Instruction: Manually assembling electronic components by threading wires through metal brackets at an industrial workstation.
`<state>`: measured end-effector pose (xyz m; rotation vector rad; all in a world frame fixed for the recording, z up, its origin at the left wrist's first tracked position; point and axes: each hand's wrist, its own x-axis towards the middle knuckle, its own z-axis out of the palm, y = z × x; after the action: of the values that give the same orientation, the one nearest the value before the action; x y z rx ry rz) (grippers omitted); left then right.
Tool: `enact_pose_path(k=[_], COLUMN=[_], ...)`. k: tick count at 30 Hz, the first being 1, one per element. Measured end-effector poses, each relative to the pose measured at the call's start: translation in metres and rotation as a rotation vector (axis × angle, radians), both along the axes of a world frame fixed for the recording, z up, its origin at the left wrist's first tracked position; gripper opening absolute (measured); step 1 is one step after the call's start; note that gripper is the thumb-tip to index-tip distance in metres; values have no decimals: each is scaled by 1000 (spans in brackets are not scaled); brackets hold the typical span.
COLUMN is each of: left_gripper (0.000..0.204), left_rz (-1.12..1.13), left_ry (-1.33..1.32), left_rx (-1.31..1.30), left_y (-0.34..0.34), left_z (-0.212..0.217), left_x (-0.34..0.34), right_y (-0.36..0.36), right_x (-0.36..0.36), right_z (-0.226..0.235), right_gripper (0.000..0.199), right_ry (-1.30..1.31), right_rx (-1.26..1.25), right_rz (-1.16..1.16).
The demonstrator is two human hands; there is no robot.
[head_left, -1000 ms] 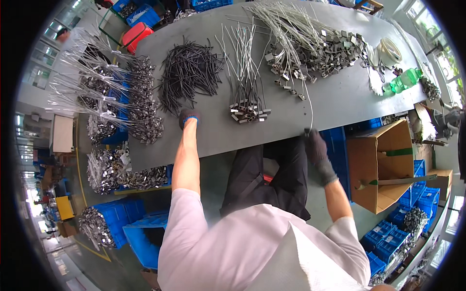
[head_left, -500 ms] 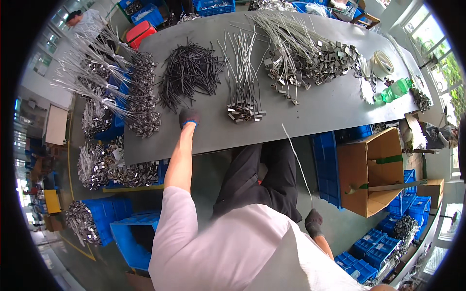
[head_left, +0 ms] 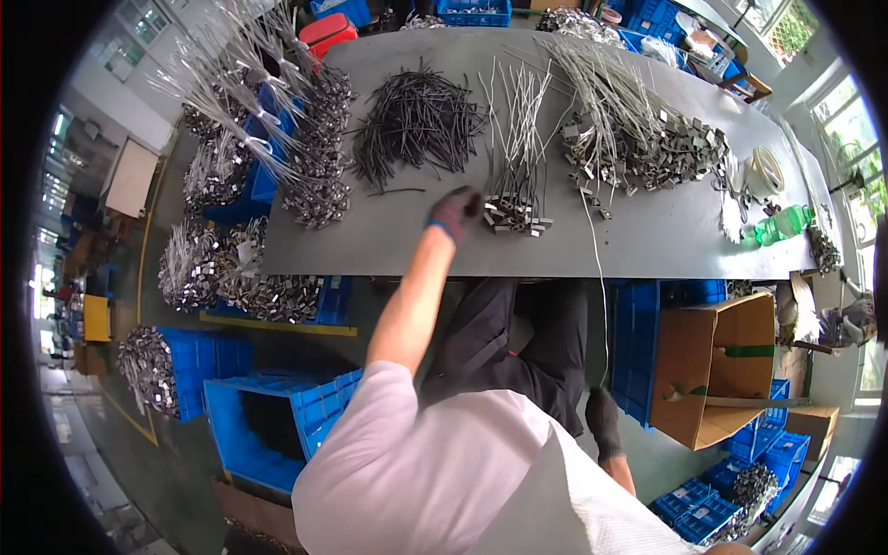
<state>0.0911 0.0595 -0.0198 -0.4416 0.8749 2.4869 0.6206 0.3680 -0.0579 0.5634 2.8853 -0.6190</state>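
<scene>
My left hand [head_left: 453, 215], in a dark glove, reaches over the grey table [head_left: 370, 240]. It sits at the left edge of a small bundle of pale wires with metal clips [head_left: 516, 215], and its fingers are too small to read. My right hand [head_left: 606, 424], also gloved, hangs low beside my hip, closed on a long thin pale wire [head_left: 599, 277] that runs up to the table. A pile of black wires [head_left: 416, 125] lies just beyond my left hand. A larger heap of clipped wires [head_left: 647, 139] spreads to the right.
Bundles of clipped wires [head_left: 305, 157] crowd the table's left end and hang over blue crates [head_left: 268, 416] on the floor. An open cardboard box [head_left: 717, 370] stands at my right, with more blue crates [head_left: 647, 333] under the table. A green bottle [head_left: 782, 224] lies near the right end.
My right hand dropped from the table's edge to beside my hip, drawing the thin wire down. My left hand shifted right from the black pile to the small clipped bundle.
</scene>
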Motion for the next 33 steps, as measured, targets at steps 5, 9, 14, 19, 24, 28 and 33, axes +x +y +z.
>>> enact_pose_path(k=[5,9,14,19,24,28,33], left_gripper=[13,13,12,16,21,27,16], left_rz=[-36,155,551,31,-424,-611,-468], left_ry=[90,177,519,520,681,812,459], left_rx=[-8,-28,-183,-418,-607,-710,-302], left_y=[140,162,154,151,177,185,169], left_z=[96,122,139,135,95,100,102], left_x=[59,60,46,61,108,176,190], right_y=[4,12,36,9,-5,-28,-15], right_x=[-122,-136,-91,-90,-129,-218,-284], right_z=[24,20,-9,28,69,128,113], right_gripper=[15,15,18,25,25,26,21], right_ry=[206,57,-282,-5,173,730,904], right_rx=[50,147,186,21,-247,-534,-278], right_rz=[66,93,-26,-81,-115,-329,-285])
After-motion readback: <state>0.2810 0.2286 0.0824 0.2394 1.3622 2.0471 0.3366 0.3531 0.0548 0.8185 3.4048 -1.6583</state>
